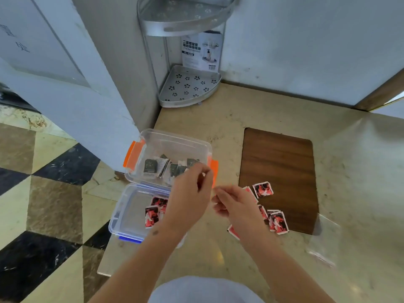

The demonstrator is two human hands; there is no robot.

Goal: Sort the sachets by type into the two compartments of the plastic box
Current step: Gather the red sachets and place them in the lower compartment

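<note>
While my hands meet over the box's (140, 234) right edge, I judge the sorting mid-way: dark sachets (150, 166) lie in the far compartment, red ones (151, 216) in the near one, and more red sachets (263, 189) wait on the bench (218, 119) and wooden board (284, 158). My left hand (188, 197) has fingers curled, thumb near fingertips; my right hand (235, 205) likewise (whether either pinches a sachet I cannot tell; it is blurred). Next I would pick a loose red one and drop it in the near compartment.
</note>
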